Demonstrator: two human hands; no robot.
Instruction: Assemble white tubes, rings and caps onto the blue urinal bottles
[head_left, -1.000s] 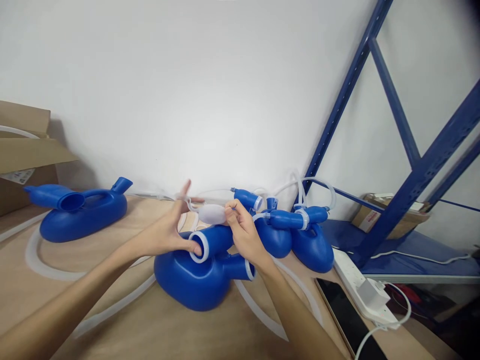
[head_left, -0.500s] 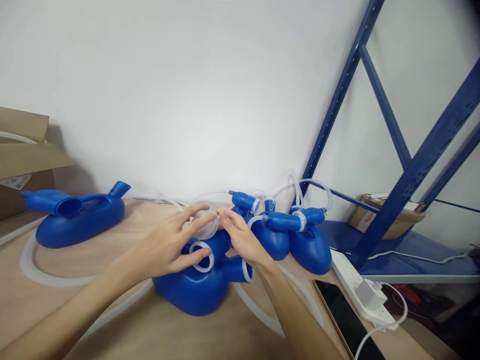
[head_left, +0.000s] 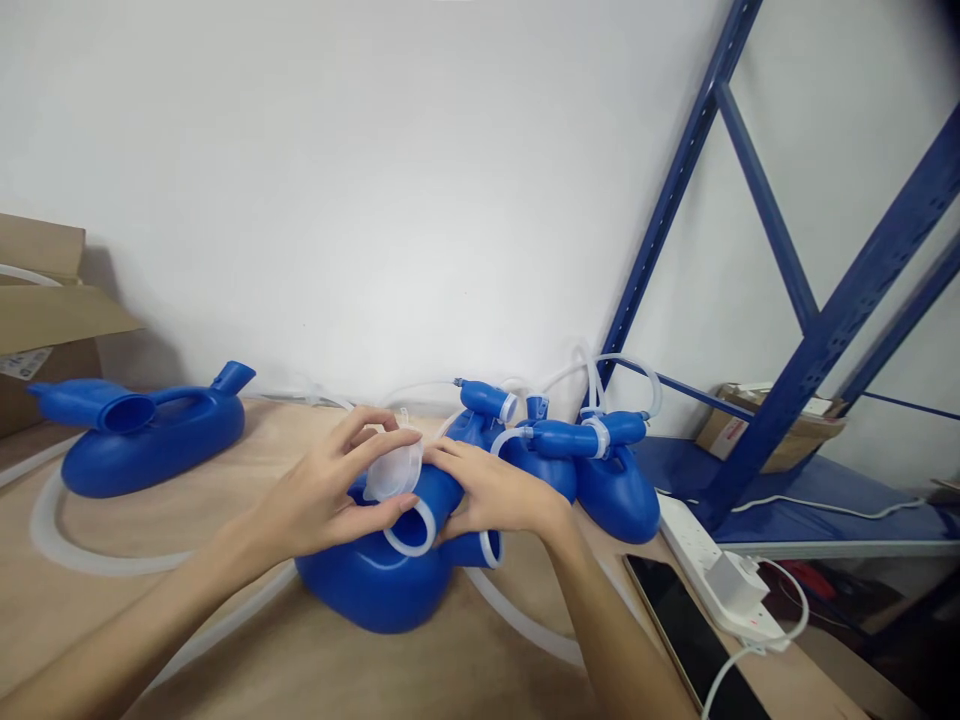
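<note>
A blue plastic urinal bottle [head_left: 375, 585] lies on the wooden table [head_left: 337, 670] in front of me, its white-ringed neck [head_left: 411, 528] facing me. My left hand [head_left: 330, 495] pinches a translucent white cap [head_left: 394, 470] and holds it just above that neck. My right hand [head_left: 495, 490] rests flat on the bottle's blue neck, steadying it, fingertips next to the cap.
Another blue urinal bottle [head_left: 150, 435] lies at the left, with a cardboard box [head_left: 45, 320] behind it. Two more bottles [head_left: 592, 475] with clear tubing stand behind. White hose [head_left: 90, 560] loops over the table. A phone [head_left: 686, 630], a power strip [head_left: 712, 575] and blue shelving [head_left: 810, 340] are at the right.
My left hand has closed on the white cap and lowered it toward the bottle's neck. My right hand let go of the cap and settled onto the neck.
</note>
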